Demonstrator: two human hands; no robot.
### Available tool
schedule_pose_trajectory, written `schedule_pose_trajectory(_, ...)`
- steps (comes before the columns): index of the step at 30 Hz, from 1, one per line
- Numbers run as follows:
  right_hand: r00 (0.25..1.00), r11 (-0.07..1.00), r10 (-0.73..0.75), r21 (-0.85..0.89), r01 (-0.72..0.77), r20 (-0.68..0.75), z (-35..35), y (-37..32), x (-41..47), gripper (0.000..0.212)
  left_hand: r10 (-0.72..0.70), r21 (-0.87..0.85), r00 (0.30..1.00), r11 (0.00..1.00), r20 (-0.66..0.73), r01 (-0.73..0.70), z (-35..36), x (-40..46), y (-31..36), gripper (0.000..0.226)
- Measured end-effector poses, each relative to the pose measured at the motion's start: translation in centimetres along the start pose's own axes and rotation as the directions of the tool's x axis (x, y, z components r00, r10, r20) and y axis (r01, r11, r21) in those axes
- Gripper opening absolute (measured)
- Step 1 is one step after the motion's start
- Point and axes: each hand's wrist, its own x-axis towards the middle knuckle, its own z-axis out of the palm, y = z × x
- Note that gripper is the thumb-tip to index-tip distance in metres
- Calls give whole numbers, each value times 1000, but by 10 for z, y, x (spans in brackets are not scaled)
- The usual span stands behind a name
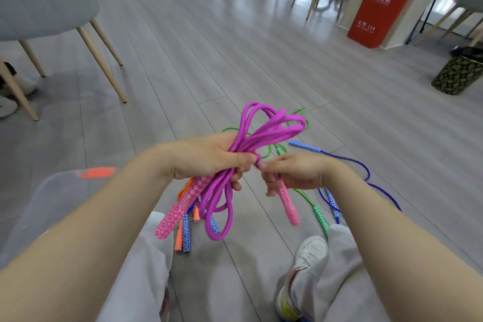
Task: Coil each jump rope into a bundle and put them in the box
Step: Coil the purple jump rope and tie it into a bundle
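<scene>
Gripping the magenta braided jump rope at mid-bundle, the left hand is clenched round several loops; loops fan out toward 1 o'clock and hang toward 6. One pink patterned handle dangles below that hand at 7 o'clock. The right hand is closed on the other pink handle, thumb and forefinger pinching the rope end right beside the left thumb.

On the grey plank floor: green thin rope and blue thin rope lie loose at 3–4 o'clock, orange and blue handles at 6.

Clear plastic box with orange clip sits at 9 o'clock, under the left forearm; contents can't be made out.

Red metal cabinet at 1 o'clock, patterned bin at 3.
</scene>
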Motion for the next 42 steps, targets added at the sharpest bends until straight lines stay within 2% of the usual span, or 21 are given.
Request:
schedule_pose_trajectory(3, 998, 998, 63, 22, -64, 25, -16, 10, 16, 23, -41, 77, 998, 996, 46, 37, 9, 5, -8, 10)
schedule_pose_trajectory(5, 979, 981, 183, 77, -176, -93, -29, 19, 30, 12, -98, 201, 990, 977, 103, 76, 14, 9, -15, 18)
schedule_pose_trajectory(6, 958, 970, 239, 90, -227, -161, -37, 24, 37, 14, -117, 334, 985, 940, 125, 69, 18, 12, -18, 21)
schedule_pose_trajectory(7, 953, 965, 260, 30, -259, -155, -36, 20, 39, 11, -126, 501, 981, 865, 148, 35, 23, 15, -23, 19)
schedule_pose_trajectory(8, 958, 959, 275, -43, -279, -82, -37, 16, 42, 6, -140, 659, 976, 752, 168, -5, 29, 19, -29, 16)
schedule_pose_trajectory(9, 958, 951, 287, -116, -285, 0, -33, 7, 43, 9, -182, 791, 970, 612, 161, -16, 36, 24, -37, 13)
schedule_pose_trajectory(11, 948, 929, 309, -238, -285, 72, -27, -10, 46, 23, -243, 939, 969, 343, 54, 34, 47, 31, -53, 18)
schedule_pose_trajectory(12, 942, 903, 327, -318, -288, 76, -29, -15, 52, 27, -241, 965, 971, 256, 13, 51, 53, 34, -59, 19)
schedule_pose_trajectory(15, 938, 799, 347, -526, -291, 7, -15, -48, 57, 25, -245, 990, 968, 111, -60, 89, 61, 43, -72, 26)
schedule_pose_trajectory(18, 960, 702, 250, -659, -269, -125, 13, -79, 53, 23, -218, 985, 964, 38, -154, 166, 50, 50, -81, 35)
schedule_pose_trajectory(20, 958, 574, 115, -770, -279, -262, 31, -91, 45, 24, -145, 966, 960, 60, -240, 251, 35, 54, -84, 40)
schedule_pose_trajectory(22, 925, 494, -78, -820, -288, -371, 48, -99, 33, 27, -21, 921, 938, 181, -346, 344, 21, 56, -80, 40)
schedule_pose_trajectory(26, 783, 650, -358, -738, -182, -508, 60, -100, 7, 35, 162, 803, 821, 378, -547, 461, 4, 55, -58, 30)
schedule_pose_trajectory(28, 722, 694, -444, -714, -98, -531, 67, -94, -4, 37, 238, 750, 755, 479, -611, 456, -1, 51, -50, 26)
schedule_pose_trajectory(30, 684, 762, -476, -648, 7, -553, 81, -83, -9, 36, 293, 755, 744, 514, -600, 407, -1, 47, -47, 25)
schedule_pose_trajectory(33, 660, 837, -473, -531, 130, -584, 100, -60, -3, 29, 286, 723, 754, 602, -591, 338, -4, 42, -46, 24)
schedule_pose_trajectory(35, 711, 900, -422, -356, 251, -563, 102, -49, 2, 26, 268, 696, 775, 658, -572, 287, -11, 38, -44, 17)
schedule_pose_trajectory(37, 837, 946, -319, -89, 313, -444, 94, -41, -1, 24, 227, 655, 818, 722, -529, 223, -21, 33, -37, 15)
schedule_pose_trajectory(39, 934, 960, -269, 15, 280, -234, 79, -31, -4, 22, 182, 620, 888, 773, -423, 137, -27, 24, -29, 15)
schedule_pose_trajectory(41, 975, 974, -220, 51, 221, -20, 66, -18, -5, 24, 114, 604, 955, 793, -274, 79, -28, 15, -27, 6)
schedule_pose_trajectory(42, 983, 982, -180, 63, 177, 44, 62, -14, -6, 27, 60, 598, 976, 797, -211, 80, -26, 11, -27, 10)
